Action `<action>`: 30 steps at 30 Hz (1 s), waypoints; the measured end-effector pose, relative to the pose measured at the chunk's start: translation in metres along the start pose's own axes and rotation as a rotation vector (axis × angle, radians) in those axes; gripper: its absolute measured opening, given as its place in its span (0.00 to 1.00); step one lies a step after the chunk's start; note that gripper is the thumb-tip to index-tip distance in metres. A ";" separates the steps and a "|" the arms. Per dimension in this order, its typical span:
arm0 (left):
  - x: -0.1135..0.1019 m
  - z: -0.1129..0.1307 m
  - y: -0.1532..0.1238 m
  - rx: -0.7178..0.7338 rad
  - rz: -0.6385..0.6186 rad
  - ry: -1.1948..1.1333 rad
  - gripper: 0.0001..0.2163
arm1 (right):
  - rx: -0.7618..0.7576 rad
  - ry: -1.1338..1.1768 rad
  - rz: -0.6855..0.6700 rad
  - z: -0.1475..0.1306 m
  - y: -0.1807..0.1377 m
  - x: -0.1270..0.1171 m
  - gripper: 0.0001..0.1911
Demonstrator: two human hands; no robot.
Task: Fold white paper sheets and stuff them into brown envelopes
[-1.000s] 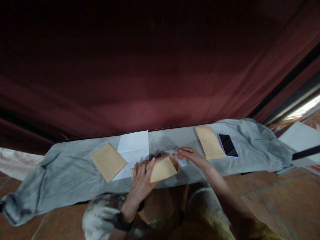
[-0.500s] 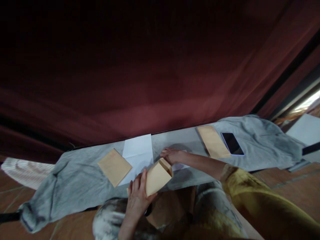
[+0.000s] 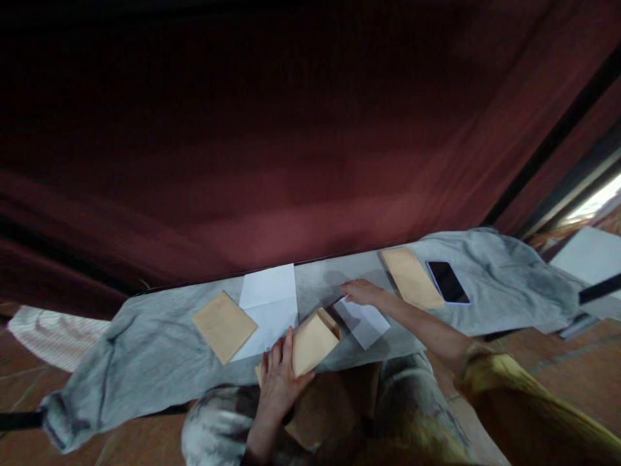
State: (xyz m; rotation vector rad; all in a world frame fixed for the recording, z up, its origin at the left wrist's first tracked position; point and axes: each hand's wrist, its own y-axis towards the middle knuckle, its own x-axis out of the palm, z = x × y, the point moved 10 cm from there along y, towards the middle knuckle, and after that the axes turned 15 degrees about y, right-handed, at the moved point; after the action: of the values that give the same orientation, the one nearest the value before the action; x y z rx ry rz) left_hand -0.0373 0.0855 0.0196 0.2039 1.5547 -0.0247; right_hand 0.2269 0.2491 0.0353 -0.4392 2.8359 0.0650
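Note:
My left hand [image 3: 280,378] is closed on a tan paper envelope [image 3: 314,346], the thumb along its near edge and the fingers across its left side. The envelope's mouth gapes toward the upper right. My right hand [image 3: 361,292] has its fingers together at the far edge of a small white paper [image 3: 367,325], just right of the envelope; its fingertips are partly hidden. To the left, a second tan envelope [image 3: 224,327] overlaps a creased white sheet [image 3: 269,294] that lies unfolded on the grey cloth.
Grey cloth [image 3: 155,349] covers the narrow bench. Another tan envelope [image 3: 412,277] lies at the right, beside a dark-screened phone [image 3: 449,282] in a purple case. A dark red panel [image 3: 310,194] rises behind the bench. Striped cloth [image 3: 53,336] shows at far left.
My right hand has moved right, away from the envelope's mouth. The small white paper has shifted right and shows more fully. My left hand still holds the envelope.

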 end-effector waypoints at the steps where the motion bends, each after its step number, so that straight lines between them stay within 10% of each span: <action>1: 0.002 0.001 0.001 -0.015 0.007 0.012 0.53 | 0.005 -0.029 0.049 0.001 -0.008 -0.019 0.12; 8: 0.009 0.016 0.007 -0.027 0.072 0.051 0.53 | -0.077 0.022 0.467 0.014 -0.084 -0.113 0.19; 13: 0.013 0.023 0.011 -0.011 0.087 0.059 0.53 | -0.166 0.289 0.740 0.034 -0.129 -0.105 0.22; 20: 0.016 0.029 0.012 -0.012 0.054 0.034 0.55 | -0.158 0.284 0.683 0.036 -0.135 -0.053 0.20; 30: 0.016 0.034 0.012 -0.010 0.057 0.053 0.55 | -0.092 0.098 0.477 0.044 -0.131 -0.060 0.18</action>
State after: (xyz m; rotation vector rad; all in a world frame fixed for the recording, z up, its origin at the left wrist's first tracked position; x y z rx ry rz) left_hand -0.0020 0.0940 0.0054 0.2429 1.6004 0.0333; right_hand 0.3330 0.1452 0.0093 0.2315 2.9770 0.2736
